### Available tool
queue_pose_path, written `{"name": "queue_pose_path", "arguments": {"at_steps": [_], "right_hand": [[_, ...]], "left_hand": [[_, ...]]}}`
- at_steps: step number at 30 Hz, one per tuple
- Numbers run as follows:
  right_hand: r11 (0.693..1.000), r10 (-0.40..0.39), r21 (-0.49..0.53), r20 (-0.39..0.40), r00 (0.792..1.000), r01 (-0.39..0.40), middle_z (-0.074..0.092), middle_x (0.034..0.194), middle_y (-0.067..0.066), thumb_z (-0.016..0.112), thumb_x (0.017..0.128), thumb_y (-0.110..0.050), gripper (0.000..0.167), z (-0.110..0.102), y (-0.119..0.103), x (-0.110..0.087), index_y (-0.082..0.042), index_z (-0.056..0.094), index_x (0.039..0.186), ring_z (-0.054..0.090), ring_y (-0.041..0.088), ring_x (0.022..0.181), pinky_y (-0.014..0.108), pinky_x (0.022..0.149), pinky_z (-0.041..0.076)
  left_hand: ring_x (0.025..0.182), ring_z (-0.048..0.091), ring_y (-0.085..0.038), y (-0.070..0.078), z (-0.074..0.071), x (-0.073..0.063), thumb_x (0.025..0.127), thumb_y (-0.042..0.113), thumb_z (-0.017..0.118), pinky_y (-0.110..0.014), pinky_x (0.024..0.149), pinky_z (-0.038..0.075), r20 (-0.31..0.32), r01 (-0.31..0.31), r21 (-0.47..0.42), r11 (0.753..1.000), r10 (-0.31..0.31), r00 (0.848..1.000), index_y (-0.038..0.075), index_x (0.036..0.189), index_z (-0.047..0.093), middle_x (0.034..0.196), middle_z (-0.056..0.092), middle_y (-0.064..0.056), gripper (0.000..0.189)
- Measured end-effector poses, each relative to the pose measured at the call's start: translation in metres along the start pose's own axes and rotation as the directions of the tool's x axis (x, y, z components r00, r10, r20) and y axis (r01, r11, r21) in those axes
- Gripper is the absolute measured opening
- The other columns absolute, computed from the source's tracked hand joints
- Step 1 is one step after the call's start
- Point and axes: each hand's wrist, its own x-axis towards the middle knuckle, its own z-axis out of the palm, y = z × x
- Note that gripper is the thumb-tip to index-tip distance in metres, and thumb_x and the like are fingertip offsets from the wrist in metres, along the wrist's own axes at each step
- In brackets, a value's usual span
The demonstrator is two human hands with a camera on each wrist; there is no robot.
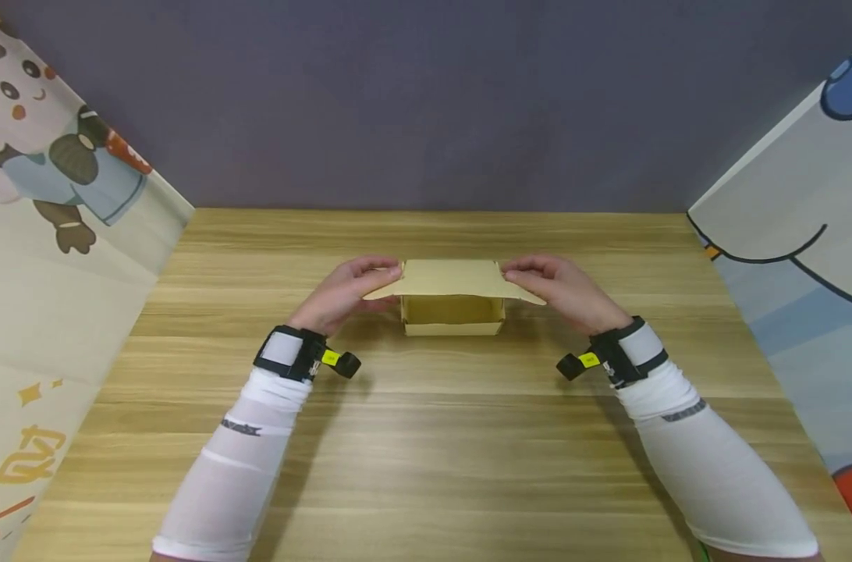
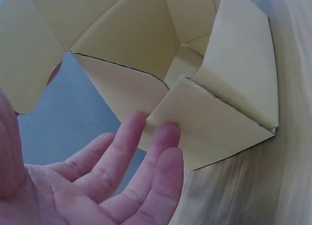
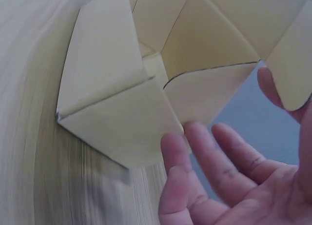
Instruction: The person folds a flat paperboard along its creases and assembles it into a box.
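A small tan cardboard box (image 1: 452, 329) stands on the table, its front partly open under a raised lid (image 1: 454, 277) with side flaps spread outward. At its left end my left hand (image 1: 349, 293) holds the lid by the corner between thumb and index finger. The other fingers (image 2: 163, 142) of that hand reach to the overlapping end panels (image 2: 209, 120). Mirroring this, my right hand (image 1: 559, 289) pinches the lid's right corner, its remaining fingers (image 3: 178, 152) at the right end panels (image 3: 122, 122). Bare cardboard shows inside the box.
The box rests on a wood-grain table (image 1: 461, 437). A dark grey panel (image 1: 426, 109) rises behind the table's far edge. Cartoon-printed sheets flank it, one on the left (image 1: 68, 257) and one on the right (image 1: 770, 187). Both wrists carry black camera straps.
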Motion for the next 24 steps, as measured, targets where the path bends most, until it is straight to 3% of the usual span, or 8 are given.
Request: {"name": "queue_pose_path", "arguments": {"at_steps": [4, 10, 13, 17, 21, 24], "right_hand": [[0.999, 0.025, 0.044, 0.014, 1.0, -0.025, 0.05, 0.138, 0.005, 0.064, 0.091, -0.044, 0.057, 0.001, 0.0, 0.0, -0.012, 0.049, 0.136, 0.045, 0.021, 0.131, 0.045, 0.107, 0.039], [0.983, 0.073, 0.162, 0.064, 0.995, -0.082, 0.042, 0.143, 0.01, 0.065, 0.091, -0.04, 0.067, 0.004, 0.001, 0.0, -0.006, 0.039, 0.143, 0.04, 0.025, 0.133, 0.056, 0.097, 0.048], [0.979, 0.085, 0.181, 0.074, 0.994, -0.098, 0.046, 0.139, 0.011, 0.065, 0.091, -0.041, 0.067, 0.006, 0.003, 0.0, -0.006, 0.041, 0.143, 0.049, 0.023, 0.124, 0.056, 0.095, 0.049], [0.988, 0.092, 0.114, 0.093, 0.991, -0.102, 0.051, 0.134, 0.013, 0.063, 0.092, -0.044, 0.066, 0.005, 0.004, -0.001, -0.008, 0.042, 0.143, 0.055, 0.022, 0.115, 0.044, 0.093, 0.053], [0.994, 0.099, 0.04, 0.102, 0.99, -0.103, 0.05, 0.139, 0.01, 0.065, 0.09, -0.044, 0.068, 0.005, 0.005, -0.002, -0.012, 0.04, 0.145, 0.05, 0.022, 0.125, 0.031, 0.094, 0.048], [0.994, 0.109, 0.006, 0.091, 0.99, -0.11, 0.049, 0.141, 0.009, 0.068, 0.088, -0.045, 0.072, 0.007, 0.006, -0.002, -0.014, 0.039, 0.146, 0.048, 0.024, 0.129, 0.032, 0.096, 0.047]], "left_hand": [[0.124, 0.053, -0.03, -0.002, 0.001, -0.001, 0.092, 0.033, 0.066, -0.054, 0.102, 0.045, 0.015, 0.015, -0.01, 1.0, -0.015, 1.0, 0.006, 0.14, 0.046, 0.141, 0.048, -0.012, 0.058], [0.134, 0.043, -0.028, -0.008, 0.0, -0.002, 0.093, 0.035, 0.064, -0.052, 0.1, 0.047, 0.031, 0.043, 0.025, 0.999, -0.044, 0.999, 0.006, 0.142, 0.044, 0.144, 0.046, -0.011, 0.061], [0.137, 0.04, -0.027, -0.012, -0.001, -0.002, 0.092, 0.037, 0.065, -0.051, 0.101, 0.047, 0.04, 0.057, 0.038, 0.998, -0.058, 0.998, 0.005, 0.143, 0.042, 0.146, 0.045, -0.01, 0.065], [0.134, 0.044, -0.025, -0.016, -0.001, -0.003, 0.09, 0.039, 0.067, -0.049, 0.105, 0.044, 0.032, 0.067, 0.082, 0.994, -0.07, 0.997, 0.008, 0.143, 0.044, 0.144, 0.049, -0.009, 0.065], [0.13, 0.048, -0.024, -0.018, 0.001, -0.004, 0.087, 0.041, 0.07, -0.048, 0.108, 0.041, 0.017, 0.079, 0.116, 0.99, -0.082, 0.997, 0.014, 0.142, 0.046, 0.14, 0.053, -0.006, 0.066], [0.129, 0.05, -0.023, -0.02, 0.003, -0.004, 0.085, 0.041, 0.072, -0.048, 0.108, 0.041, 0.002, 0.075, 0.149, 0.986, -0.077, 0.997, 0.017, 0.142, 0.047, 0.138, 0.054, -0.006, 0.067]]}}
